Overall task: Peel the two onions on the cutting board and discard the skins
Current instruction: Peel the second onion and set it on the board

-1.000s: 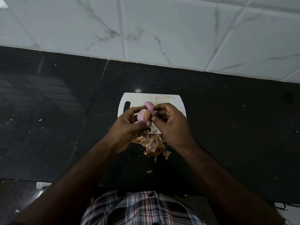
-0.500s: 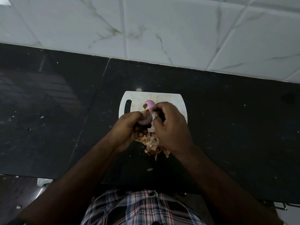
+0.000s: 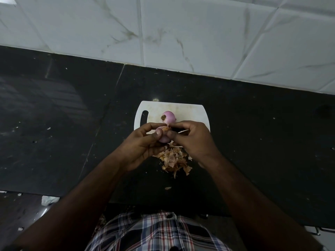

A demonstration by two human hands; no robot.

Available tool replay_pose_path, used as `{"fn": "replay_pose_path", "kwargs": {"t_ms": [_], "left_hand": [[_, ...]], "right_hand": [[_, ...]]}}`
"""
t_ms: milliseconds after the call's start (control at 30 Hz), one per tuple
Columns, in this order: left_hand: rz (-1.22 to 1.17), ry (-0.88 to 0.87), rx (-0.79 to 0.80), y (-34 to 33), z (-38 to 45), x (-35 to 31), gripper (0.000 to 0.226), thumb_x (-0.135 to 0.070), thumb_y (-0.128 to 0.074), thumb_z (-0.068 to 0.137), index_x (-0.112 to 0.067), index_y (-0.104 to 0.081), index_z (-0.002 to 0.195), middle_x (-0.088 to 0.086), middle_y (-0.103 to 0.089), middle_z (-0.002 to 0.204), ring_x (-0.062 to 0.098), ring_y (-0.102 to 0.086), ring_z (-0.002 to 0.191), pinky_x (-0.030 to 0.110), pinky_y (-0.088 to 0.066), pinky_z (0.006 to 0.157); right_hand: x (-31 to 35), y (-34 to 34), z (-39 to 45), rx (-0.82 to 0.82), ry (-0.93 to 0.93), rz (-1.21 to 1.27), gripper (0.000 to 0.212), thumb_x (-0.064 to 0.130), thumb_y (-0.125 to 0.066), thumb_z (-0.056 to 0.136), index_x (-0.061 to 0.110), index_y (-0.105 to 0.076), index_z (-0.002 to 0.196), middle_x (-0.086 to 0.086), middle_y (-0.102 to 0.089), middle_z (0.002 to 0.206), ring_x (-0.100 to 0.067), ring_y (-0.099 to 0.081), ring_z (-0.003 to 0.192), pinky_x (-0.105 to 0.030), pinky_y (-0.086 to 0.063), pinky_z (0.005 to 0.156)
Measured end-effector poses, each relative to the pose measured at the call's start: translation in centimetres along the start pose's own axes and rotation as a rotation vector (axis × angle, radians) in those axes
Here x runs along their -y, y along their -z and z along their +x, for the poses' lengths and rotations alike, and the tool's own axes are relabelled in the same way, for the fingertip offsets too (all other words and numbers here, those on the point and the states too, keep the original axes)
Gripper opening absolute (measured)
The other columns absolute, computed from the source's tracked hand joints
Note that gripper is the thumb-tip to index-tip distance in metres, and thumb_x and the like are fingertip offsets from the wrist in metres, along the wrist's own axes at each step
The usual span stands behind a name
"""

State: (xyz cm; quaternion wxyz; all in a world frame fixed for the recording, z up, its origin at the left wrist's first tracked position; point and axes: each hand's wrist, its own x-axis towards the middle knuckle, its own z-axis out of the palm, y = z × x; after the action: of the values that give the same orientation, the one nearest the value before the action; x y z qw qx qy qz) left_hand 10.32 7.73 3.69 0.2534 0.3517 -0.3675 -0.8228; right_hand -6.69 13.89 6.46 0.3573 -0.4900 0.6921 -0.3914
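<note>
A white cutting board point(image 3: 190, 111) lies on the black counter. One peeled pink onion point(image 3: 169, 117) rests on the board, its brown root end facing left. My left hand point(image 3: 145, 142) grips a second pink onion point(image 3: 164, 138) just above the board's near edge. My right hand point(image 3: 192, 138) pinches a scrap of brown skin point(image 3: 165, 128) at the top of that onion. A heap of dry onion skins point(image 3: 174, 159) lies under my hands, spilling off the board's near edge onto the counter.
The black counter point(image 3: 63, 124) spreads wide on both sides, dotted with small crumbs. A white marbled tile wall point(image 3: 181, 33) rises behind it. One loose skin flake point(image 3: 168, 188) lies near the counter's front edge. Some white thing point(image 3: 49, 199) lies on the floor at the lower left.
My hands have turned the held onion and shifted slightly toward me, so the onion on the board shows fully. My right fingers now pinch skin at the held onion's top.
</note>
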Motion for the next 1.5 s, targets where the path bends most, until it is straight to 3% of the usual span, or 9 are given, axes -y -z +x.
{"fn": "replay_pose_path", "kwargs": {"t_ms": [133,433,633,767,833,933,1067,1200,1500], "left_hand": [[0.015,-0.043,-0.035,-0.2,0.2,0.2,0.048,-0.019,-0.066,0.084,-0.008,-0.057,0.131,0.012,-0.073,0.100,0.019,-0.072,0.090,0.026,-0.059,0.071],[0.173,-0.097,-0.069,-0.7,0.6,0.3,0.048,-0.023,-0.074,0.080,-0.013,-0.063,0.125,0.020,-0.074,0.103,0.025,-0.072,0.090,0.031,-0.057,0.072],[0.245,-0.071,-0.054,-0.2,1.1,0.3,0.022,-0.020,-0.058,0.098,-0.012,-0.070,0.114,0.017,-0.071,0.099,0.026,-0.064,0.075,0.032,-0.052,0.062],[0.206,-0.023,-0.015,-0.5,1.1,-0.1,0.025,-0.021,-0.049,0.102,-0.012,-0.072,0.105,0.016,-0.067,0.087,0.021,-0.059,0.061,0.026,-0.047,0.052],[0.179,0.002,-0.021,-0.5,1.1,-0.4,0.026,-0.023,-0.047,0.102,-0.011,-0.071,0.100,0.016,-0.066,0.083,0.019,-0.058,0.058,0.023,-0.046,0.048],[0.175,0.025,-0.013,-0.1,1.0,-0.4,0.028,-0.028,-0.047,0.103,-0.008,-0.066,0.106,0.015,-0.066,0.083,0.018,-0.057,0.060,0.024,-0.046,0.050],[0.174,0.013,-0.007,0.5,1.2,0.2,0.042,-0.036,-0.061,0.094,-0.013,-0.054,0.128,0.016,-0.069,0.094,0.023,-0.064,0.069,0.032,-0.051,0.060],[0.306,-0.073,0.006,0.6,1.7,0.7,0.054,-0.014,-0.082,0.077,-0.017,-0.056,0.124,0.008,-0.072,0.092,0.024,-0.066,0.072,0.033,-0.055,0.061],[0.284,-0.035,0.066,0.6,1.2,0.6,0.038,-0.019,-0.075,0.077,-0.010,-0.065,0.113,0.015,-0.059,0.085,0.017,-0.053,0.058,0.024,-0.042,0.047]], "right_hand": [[-0.4,-0.6,-0.2,-0.081,-0.016,-0.007,0.023,0.029,-0.073,0.086,0.026,-0.077,0.108,0.012,-0.077,0.094,-0.005,-0.072,0.087,-0.040,-0.061,0.083],[-0.3,-1.1,-0.7,-0.218,0.047,-0.177,0.029,0.021,-0.070,0.089,0.021,-0.069,0.118,0.007,-0.074,0.097,-0.002,-0.068,0.085,-0.013,-0.053,0.072],[-0.4,0.0,0.2,-0.159,0.137,-0.310,0.027,0.017,-0.066,0.089,0.019,-0.066,0.116,0.005,-0.070,0.098,-0.008,-0.065,0.089,-0.031,-0.056,0.080],[-0.7,0.3,0.6,-0.135,0.177,-0.328,0.024,0.015,-0.064,0.089,0.018,-0.072,0.112,0.003,-0.070,0.102,-0.008,-0.064,0.093,-0.030,-0.055,0.084],[-0.9,0.3,0.8,-0.089,0.139,-0.234,0.022,0.016,-0.064,0.091,0.020,-0.073,0.110,0.005,-0.070,0.103,-0.005,-0.065,0.095,-0.027,-0.054,0.087],[-1.0,0.5,1.0,0.039,0.027,0.035,0.023,0.019,-0.067,0.092,0.024,-0.073,0.113,0.008,-0.073,0.108,-0.009,-0.070,0.097,-0.040,-0.059,0.089],[-1.0,0.1,0.8,-0.060,0.044,0.039,0.023,0.010,-0.073,0.087,0.020,-0.075,0.108,0.004,-0.076,0.095,-0.010,-0.073,0.083,-0.042,-0.061,0.082],[-0.9,-0.4,0.8,-0.078,0.010,0.073,0.024,0.011,-0.074,0.085,0.020,-0.073,0.107,0.003,-0.075,0.091,-0.009,-0.073,0.085,-0.040,-0.062,0.082],[-0.1,0.0,0.4,-0.060,0.160,-0.192,0.031,0.014,-0.068,0.088,0.019,-0.069,0.118,0.007,-0.071,0.102,-0.001,-0.066,0.092,-0.010,-0.051,0.081]]}}
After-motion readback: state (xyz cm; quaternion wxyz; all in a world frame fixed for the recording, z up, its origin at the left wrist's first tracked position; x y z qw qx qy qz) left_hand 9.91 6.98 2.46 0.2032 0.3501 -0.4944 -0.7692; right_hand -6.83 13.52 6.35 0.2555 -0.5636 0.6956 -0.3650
